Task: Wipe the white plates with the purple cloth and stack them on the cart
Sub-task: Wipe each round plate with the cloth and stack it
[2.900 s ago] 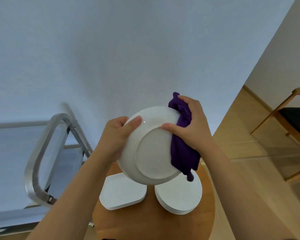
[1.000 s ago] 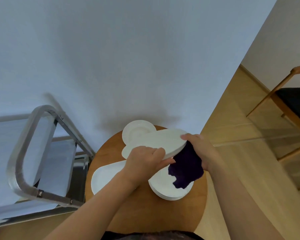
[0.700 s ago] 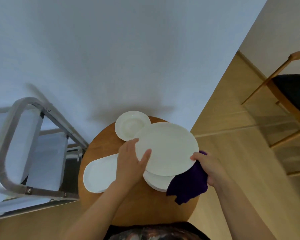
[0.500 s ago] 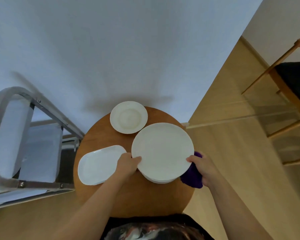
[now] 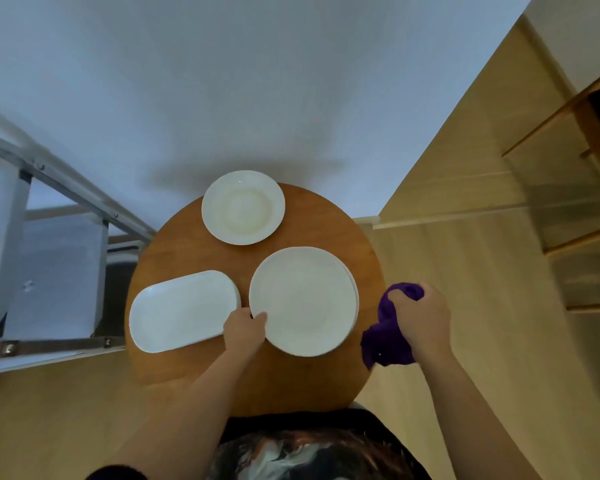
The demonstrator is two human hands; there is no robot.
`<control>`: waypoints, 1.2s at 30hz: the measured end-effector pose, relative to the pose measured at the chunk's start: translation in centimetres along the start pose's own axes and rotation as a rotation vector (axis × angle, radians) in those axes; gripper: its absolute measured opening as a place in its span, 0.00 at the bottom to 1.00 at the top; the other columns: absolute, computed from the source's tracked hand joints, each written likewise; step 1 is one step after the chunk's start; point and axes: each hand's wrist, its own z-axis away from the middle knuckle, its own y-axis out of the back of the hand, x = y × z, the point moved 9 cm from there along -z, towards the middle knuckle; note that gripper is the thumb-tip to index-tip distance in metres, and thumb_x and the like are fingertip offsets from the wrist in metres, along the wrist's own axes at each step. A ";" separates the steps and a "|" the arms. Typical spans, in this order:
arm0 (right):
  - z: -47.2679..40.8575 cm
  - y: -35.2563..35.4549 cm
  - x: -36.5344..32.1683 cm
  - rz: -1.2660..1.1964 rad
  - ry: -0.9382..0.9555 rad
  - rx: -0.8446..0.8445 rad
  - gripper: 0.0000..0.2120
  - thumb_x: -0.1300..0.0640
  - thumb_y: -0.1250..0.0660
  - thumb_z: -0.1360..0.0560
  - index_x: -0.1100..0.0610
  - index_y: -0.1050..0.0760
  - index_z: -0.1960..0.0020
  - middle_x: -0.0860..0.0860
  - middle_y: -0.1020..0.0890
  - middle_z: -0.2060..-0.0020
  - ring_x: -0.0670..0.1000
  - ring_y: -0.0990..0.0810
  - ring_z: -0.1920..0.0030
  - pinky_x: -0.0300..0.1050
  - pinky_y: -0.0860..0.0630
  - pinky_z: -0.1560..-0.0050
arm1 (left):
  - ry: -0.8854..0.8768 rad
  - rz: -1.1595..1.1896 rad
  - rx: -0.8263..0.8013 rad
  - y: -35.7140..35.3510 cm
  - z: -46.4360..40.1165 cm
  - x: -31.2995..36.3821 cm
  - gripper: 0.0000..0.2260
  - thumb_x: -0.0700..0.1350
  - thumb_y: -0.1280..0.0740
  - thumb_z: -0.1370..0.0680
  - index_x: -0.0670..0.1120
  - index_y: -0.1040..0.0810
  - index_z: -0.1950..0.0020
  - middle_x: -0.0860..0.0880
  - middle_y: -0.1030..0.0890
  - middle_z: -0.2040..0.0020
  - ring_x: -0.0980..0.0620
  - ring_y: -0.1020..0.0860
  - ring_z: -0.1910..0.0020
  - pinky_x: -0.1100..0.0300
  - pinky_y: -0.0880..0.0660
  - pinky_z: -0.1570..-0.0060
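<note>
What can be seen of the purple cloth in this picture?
The purple cloth is a soft, dark violet fabric, bunched and crumpled, not spread flat. The right hand grips it from above, so one fold bulges out past the fingers and the rest hangs below the hand. It sits at the right edge of the round wooden table, apart from the plates.

A round brown wooden tabletop (image 5: 312, 382) is set against a plain white wall (image 5: 257, 81); pale wooden flooring (image 5: 482, 271) is seen right, with a wooden chair (image 5: 575, 109) beyond.
</note>
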 end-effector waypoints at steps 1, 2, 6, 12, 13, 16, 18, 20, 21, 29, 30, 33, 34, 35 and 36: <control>-0.3 0.1 -0.1 -0.026 -0.007 -0.014 0.06 0.59 0.33 0.30 0.51 0.29 0.63 0.50 0.23 0.64 0.49 0.25 0.65 0.43 0.30 0.68 | 0.003 -0.015 0.003 -0.3 -0.2 -0.2 0.14 0.44 0.36 0.21 0.49 0.31 0.67 0.47 0.24 0.62 0.44 0.22 0.56 0.51 0.23 0.51; -0.7 0.0 0.0 -0.045 -0.023 -0.034 0.06 0.59 0.33 0.30 0.51 0.29 0.62 0.50 0.23 0.64 0.49 0.25 0.64 0.43 0.28 0.67 | -0.001 -0.045 0.003 -0.6 -0.3 -0.3 0.13 0.44 0.36 0.21 0.47 0.31 0.66 0.48 0.25 0.63 0.46 0.23 0.56 0.54 0.24 0.52; -1.5 -2.1 0.9 -0.061 -0.078 -0.131 0.07 0.59 0.32 0.29 0.49 0.28 0.59 0.49 0.22 0.60 0.48 0.25 0.61 0.41 0.29 0.68 | -0.065 -0.287 -0.003 -1.4 -1.0 0.3 0.09 0.49 0.40 0.19 0.45 0.30 0.54 0.50 0.27 0.57 0.53 0.28 0.58 0.61 0.30 0.55; -1.5 -6.3 0.4 0.041 -0.018 -0.255 0.06 0.58 0.33 0.28 0.49 0.29 0.58 0.46 0.24 0.61 0.45 0.27 0.61 0.38 0.32 0.68 | -0.061 -0.580 -0.047 -1.3 -2.6 0.4 0.12 0.54 0.42 0.19 0.48 0.28 0.56 0.53 0.27 0.63 0.54 0.27 0.61 0.61 0.30 0.59; -1.5 -6.8 0.2 0.050 -0.004 -0.267 0.06 0.59 0.33 0.28 0.49 0.29 0.58 0.46 0.24 0.61 0.45 0.27 0.61 0.38 0.33 0.68 | -0.055 -0.588 -0.048 -1.3 -2.7 0.3 0.13 0.55 0.42 0.19 0.48 0.28 0.56 0.53 0.28 0.65 0.54 0.27 0.62 0.61 0.30 0.60; -1.4 -8.1 0.0 0.106 0.025 -0.294 0.07 0.58 0.34 0.27 0.48 0.30 0.59 0.45 0.24 0.62 0.45 0.27 0.61 0.40 0.29 0.66 | -0.034 -0.593 -0.047 -1.3 -2.8 -0.2 0.14 0.56 0.42 0.20 0.49 0.28 0.59 0.54 0.28 0.66 0.57 0.29 0.68 0.61 0.31 0.63; -1.4 -8.9 -0.1 0.138 0.022 -0.313 0.08 0.57 0.34 0.27 0.47 0.31 0.60 0.45 0.25 0.62 0.46 0.26 0.61 0.43 0.26 0.61 | -0.022 -0.592 -0.066 -1.2 -2.9 -0.4 0.15 0.58 0.42 0.20 0.50 0.28 0.61 0.54 0.27 0.66 0.57 0.30 0.69 0.61 0.31 0.64; -1.3 -9.6 -0.1 0.143 0.007 -0.342 0.07 0.56 0.34 0.26 0.46 0.31 0.57 0.43 0.25 0.60 0.46 0.27 0.59 0.43 0.26 0.60 | -0.011 -0.580 -0.085 -1.1 -3.1 -0.4 0.17 0.60 0.43 0.21 0.51 0.30 0.65 0.54 0.27 0.66 0.57 0.29 0.69 0.61 0.31 0.64; -1.3 -9.9 -0.2 0.137 -0.002 -0.353 0.07 0.55 0.34 0.26 0.45 0.31 0.55 0.43 0.26 0.59 0.46 0.27 0.58 0.42 0.27 0.61 | -0.007 -0.567 -0.087 -0.9 -3.3 -0.4 0.18 0.61 0.43 0.21 0.51 0.31 0.66 0.54 0.26 0.67 0.57 0.29 0.69 0.61 0.30 0.64; -2.2 -11.5 -3.6 -0.196 -0.248 -0.415 0.07 0.54 0.29 0.29 0.48 0.24 0.53 0.51 0.19 0.54 0.54 0.21 0.52 0.51 0.21 0.53 | 0.107 0.073 0.041 4.4 -9.2 1.1 0.17 0.52 0.41 0.19 0.44 0.26 0.64 0.47 0.21 0.67 0.52 0.23 0.69 0.61 0.27 0.67; -2.2 -11.8 -3.8 -0.245 -0.308 -0.432 0.07 0.55 0.28 0.29 0.50 0.23 0.52 0.53 0.18 0.54 0.56 0.21 0.51 0.53 0.21 0.51 | 0.121 0.171 0.067 5.0 -10.2 1.3 0.16 0.51 0.41 0.19 0.44 0.26 0.62 0.47 0.21 0.66 0.52 0.22 0.68 0.61 0.26 0.68; -1.8 -13.2 -4.5 -0.442 -0.492 -0.522 0.06 0.58 0.29 0.30 0.56 0.21 0.53 0.56 0.17 0.58 0.56 0.18 0.58 0.49 0.21 0.58 | 0.187 0.333 0.082 5.5 -13.6 1.5 0.11 0.49 0.38 0.20 0.42 0.24 0.53 0.45 0.21 0.62 0.49 0.21 0.63 0.54 0.20 0.58; -1.7 -13.8 -4.8 -0.500 -0.533 -0.550 0.06 0.58 0.29 0.30 0.57 0.21 0.53 0.55 0.16 0.60 0.55 0.17 0.61 0.47 0.21 0.63 | 0.221 0.374 0.076 5.3 -14.7 1.4 0.10 0.48 0.37 0.20 0.41 0.23 0.50 0.45 0.21 0.61 0.47 0.21 0.61 0.52 0.20 0.53; -1.5 -14.3 -5.2 -0.545 -0.561 -0.565 0.05 0.58 0.30 0.30 0.57 0.20 0.55 0.55 0.16 0.62 0.54 0.17 0.64 0.46 0.21 0.66 | 0.261 0.411 0.071 5.0 -15.7 1.3 0.11 0.48 0.36 0.20 0.41 0.23 0.46 0.45 0.22 0.59 0.47 0.22 0.59 0.52 0.20 0.52; -1.5 -14.9 -5.5 -0.579 -0.581 -0.573 0.04 0.57 0.30 0.30 0.56 0.19 0.57 0.54 0.16 0.63 0.53 0.16 0.65 0.45 0.21 0.68 | 0.302 0.451 0.067 4.6 -16.5 1.3 0.14 0.48 0.35 0.21 0.40 0.24 0.42 0.44 0.22 0.56 0.47 0.22 0.58 0.53 0.21 0.52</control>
